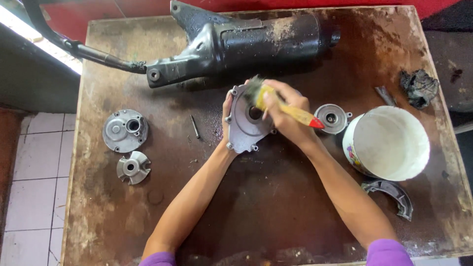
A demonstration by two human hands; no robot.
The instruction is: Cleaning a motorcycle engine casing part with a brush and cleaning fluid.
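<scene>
The person is brushing a grey metal cover plate (244, 123) near the middle of the stained brown table (276, 207). The left hand (228, 109) is gripping the plate's left rim, fingers curled narrowly around the edge, and is propping the plate tilted so that its inner face is turned up toward the brush. The right hand (285, 114) is closed around a paintbrush (283, 106) with a yellow handle and a red tip; the bristles are blurring at the plate's twelve o'clock edge while the handle is pointing toward four o'clock. Both forearms are reaching in from six o'clock and converging on the plate, the right wrist bent inward above it. To do this step well, by my judgement, the left hand should be holding the plate firmly against the table while the bristles are worked into the central bore and around the bolt lugs. At twelve o'clock a black exhaust muffler (246, 42) is lying across the table; at three o'clock a small round housing (331, 118) and a white bucket (389, 143) are standing just beside the right wrist; at nine o'clock a round cover (124, 130) and a small impeller (132, 167) are resting well apart from the hands.
</scene>
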